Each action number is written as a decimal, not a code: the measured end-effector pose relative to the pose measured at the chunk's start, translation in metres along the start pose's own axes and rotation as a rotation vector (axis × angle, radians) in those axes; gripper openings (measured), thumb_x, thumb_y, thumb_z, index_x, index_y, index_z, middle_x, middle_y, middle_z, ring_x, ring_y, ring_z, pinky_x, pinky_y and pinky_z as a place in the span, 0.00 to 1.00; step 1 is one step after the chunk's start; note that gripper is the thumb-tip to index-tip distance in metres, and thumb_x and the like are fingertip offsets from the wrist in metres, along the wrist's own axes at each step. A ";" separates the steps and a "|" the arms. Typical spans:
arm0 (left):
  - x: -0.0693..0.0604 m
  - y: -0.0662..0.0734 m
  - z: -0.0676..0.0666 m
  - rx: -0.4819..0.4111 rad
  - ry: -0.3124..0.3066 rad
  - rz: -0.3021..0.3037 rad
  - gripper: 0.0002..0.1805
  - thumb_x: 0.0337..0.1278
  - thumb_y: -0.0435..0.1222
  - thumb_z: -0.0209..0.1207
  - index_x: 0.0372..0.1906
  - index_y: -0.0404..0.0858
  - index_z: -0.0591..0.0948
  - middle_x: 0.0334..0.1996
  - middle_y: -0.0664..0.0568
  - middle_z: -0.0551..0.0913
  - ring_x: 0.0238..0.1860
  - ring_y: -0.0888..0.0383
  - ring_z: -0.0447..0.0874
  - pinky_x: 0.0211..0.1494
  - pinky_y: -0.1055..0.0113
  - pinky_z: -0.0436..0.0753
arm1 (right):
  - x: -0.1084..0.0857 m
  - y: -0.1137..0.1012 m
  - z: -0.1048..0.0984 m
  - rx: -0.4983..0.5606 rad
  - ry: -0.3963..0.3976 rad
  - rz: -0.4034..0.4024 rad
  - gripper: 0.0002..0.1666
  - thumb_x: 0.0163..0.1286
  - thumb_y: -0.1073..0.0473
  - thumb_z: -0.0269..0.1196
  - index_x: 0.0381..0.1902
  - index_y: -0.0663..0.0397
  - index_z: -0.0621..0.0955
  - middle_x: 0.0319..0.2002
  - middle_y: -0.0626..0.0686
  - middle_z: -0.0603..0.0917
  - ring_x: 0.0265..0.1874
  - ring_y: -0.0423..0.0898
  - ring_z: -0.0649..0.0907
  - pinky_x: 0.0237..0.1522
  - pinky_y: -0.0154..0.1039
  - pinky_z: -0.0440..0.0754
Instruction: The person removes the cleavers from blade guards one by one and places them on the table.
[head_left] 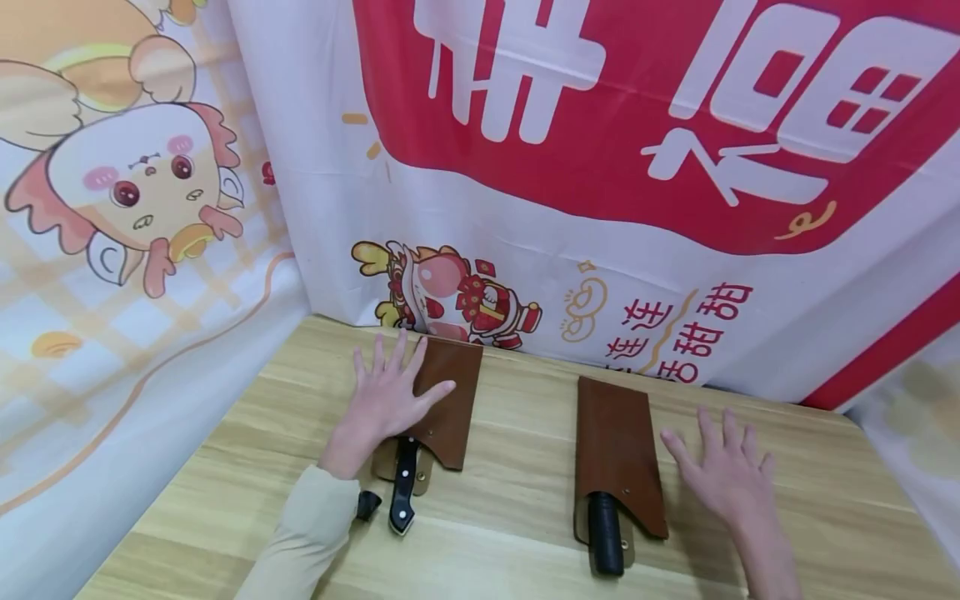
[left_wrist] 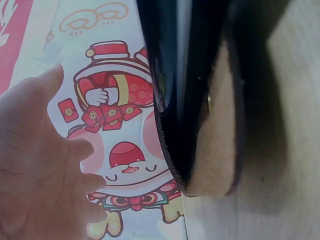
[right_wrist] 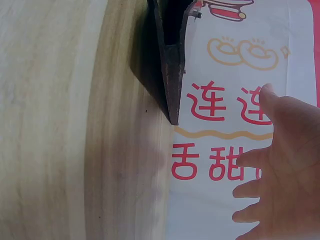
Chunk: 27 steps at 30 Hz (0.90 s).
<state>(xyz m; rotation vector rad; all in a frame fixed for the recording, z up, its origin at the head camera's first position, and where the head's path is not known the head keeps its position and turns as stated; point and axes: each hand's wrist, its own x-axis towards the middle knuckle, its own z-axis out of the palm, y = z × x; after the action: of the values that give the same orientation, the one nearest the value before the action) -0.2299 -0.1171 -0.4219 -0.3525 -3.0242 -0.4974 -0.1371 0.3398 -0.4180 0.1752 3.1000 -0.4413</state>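
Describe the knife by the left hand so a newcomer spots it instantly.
On the wooden table lie two brown sheaths. The knife is in the left one, which the left hand partly hides in the head view, handle toward the person. Pale rivets dot its black handle; the neighbouring handle is plain black.

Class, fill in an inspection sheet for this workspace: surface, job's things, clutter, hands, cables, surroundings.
Surface: wood-grain tabletop.
Job's things: left brown sheath with a riveted black handle protruding; right brown sheath with a plain black handle protruding. Blades hidden.
Clutter: small black object beside the left sleeve, unidentified.
Hands: left hand spread, overlapping its sheath in the head view, contact unclear; right hand spread, holding nothing, right of its sheath.
Cables: nothing seen.
Surroundings: printed cloth behind and left.
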 end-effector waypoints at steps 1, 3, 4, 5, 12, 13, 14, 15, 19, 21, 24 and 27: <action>0.000 -0.001 0.000 0.000 -0.001 -0.005 0.52 0.68 0.72 0.44 0.84 0.42 0.53 0.83 0.37 0.43 0.80 0.28 0.33 0.73 0.26 0.31 | 0.000 0.000 0.000 0.002 0.001 -0.002 0.57 0.78 0.24 0.39 0.82 0.65 0.49 0.76 0.81 0.42 0.71 0.86 0.43 0.62 0.86 0.40; 0.002 -0.003 0.000 -0.002 -0.002 -0.018 0.51 0.69 0.70 0.44 0.84 0.41 0.53 0.83 0.36 0.44 0.80 0.27 0.33 0.74 0.26 0.32 | 0.002 -0.002 0.000 0.004 0.013 -0.009 0.57 0.78 0.24 0.40 0.81 0.66 0.50 0.76 0.81 0.43 0.71 0.86 0.45 0.62 0.86 0.42; 0.003 -0.004 0.000 -0.004 -0.005 -0.025 0.50 0.71 0.69 0.45 0.83 0.40 0.54 0.82 0.35 0.44 0.79 0.27 0.34 0.74 0.25 0.32 | 0.003 -0.003 -0.001 0.005 0.028 -0.017 0.56 0.79 0.25 0.40 0.81 0.67 0.50 0.76 0.81 0.45 0.71 0.86 0.47 0.62 0.86 0.45; 0.004 -0.005 0.000 -0.006 -0.009 -0.036 0.49 0.72 0.67 0.45 0.83 0.39 0.54 0.82 0.33 0.45 0.79 0.26 0.34 0.73 0.25 0.32 | 0.004 -0.004 -0.001 0.010 0.052 -0.028 0.55 0.79 0.26 0.41 0.81 0.68 0.51 0.75 0.81 0.48 0.70 0.85 0.49 0.62 0.85 0.47; 0.002 -0.007 0.001 -0.045 -0.071 -0.137 0.42 0.76 0.57 0.50 0.81 0.35 0.58 0.79 0.28 0.52 0.77 0.23 0.42 0.73 0.24 0.43 | -0.002 -0.027 -0.005 0.090 0.160 -0.057 0.48 0.83 0.33 0.43 0.77 0.71 0.59 0.67 0.82 0.65 0.62 0.82 0.67 0.59 0.79 0.66; 0.001 -0.007 0.001 -0.058 -0.074 -0.153 0.42 0.76 0.56 0.52 0.81 0.34 0.58 0.79 0.28 0.53 0.77 0.23 0.45 0.73 0.25 0.47 | -0.005 -0.032 -0.006 0.105 0.165 -0.058 0.47 0.83 0.33 0.44 0.76 0.71 0.60 0.66 0.81 0.68 0.62 0.81 0.69 0.57 0.78 0.68; 0.000 -0.007 0.002 -0.072 -0.073 -0.167 0.42 0.76 0.55 0.53 0.81 0.34 0.59 0.77 0.27 0.56 0.76 0.23 0.50 0.73 0.25 0.52 | -0.008 -0.038 -0.007 0.119 0.179 -0.062 0.46 0.83 0.34 0.45 0.75 0.70 0.62 0.64 0.80 0.71 0.60 0.80 0.72 0.57 0.77 0.70; 0.000 -0.007 0.002 -0.086 -0.070 -0.181 0.41 0.75 0.54 0.53 0.80 0.33 0.59 0.76 0.26 0.58 0.74 0.23 0.55 0.72 0.26 0.56 | -0.011 -0.044 -0.007 0.132 0.200 -0.073 0.44 0.83 0.35 0.47 0.74 0.70 0.64 0.62 0.79 0.74 0.58 0.78 0.75 0.55 0.75 0.73; 0.002 -0.005 0.003 -0.169 -0.055 -0.229 0.40 0.76 0.52 0.54 0.77 0.29 0.62 0.71 0.25 0.66 0.66 0.28 0.69 0.68 0.33 0.70 | -0.018 -0.069 -0.007 0.167 0.286 -0.123 0.36 0.82 0.40 0.54 0.64 0.68 0.75 0.49 0.72 0.85 0.44 0.67 0.86 0.47 0.66 0.82; 0.003 -0.005 0.002 -0.220 -0.056 -0.247 0.40 0.76 0.51 0.54 0.77 0.27 0.62 0.70 0.25 0.67 0.66 0.30 0.71 0.67 0.35 0.73 | -0.020 -0.081 -0.007 0.200 0.310 -0.155 0.31 0.81 0.42 0.57 0.59 0.67 0.79 0.44 0.67 0.88 0.39 0.61 0.88 0.43 0.60 0.85; 0.004 -0.006 0.003 -0.287 -0.080 -0.266 0.40 0.77 0.50 0.55 0.78 0.26 0.59 0.71 0.25 0.65 0.68 0.31 0.69 0.68 0.36 0.72 | -0.023 -0.099 -0.005 0.278 0.308 -0.207 0.24 0.79 0.46 0.61 0.52 0.64 0.84 0.38 0.59 0.89 0.35 0.52 0.87 0.37 0.50 0.87; 0.003 -0.008 0.005 -0.347 -0.117 -0.289 0.41 0.77 0.49 0.55 0.79 0.26 0.56 0.73 0.25 0.63 0.71 0.31 0.66 0.70 0.37 0.70 | -0.028 -0.116 0.000 0.387 0.263 -0.239 0.18 0.78 0.50 0.63 0.47 0.61 0.86 0.34 0.53 0.90 0.31 0.46 0.87 0.33 0.40 0.84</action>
<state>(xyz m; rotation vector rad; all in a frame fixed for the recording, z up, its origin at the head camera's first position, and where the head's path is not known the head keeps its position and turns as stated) -0.2343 -0.1222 -0.4292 0.0490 -3.1086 -1.0627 -0.1224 0.2261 -0.3848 -0.1527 3.2621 -1.1106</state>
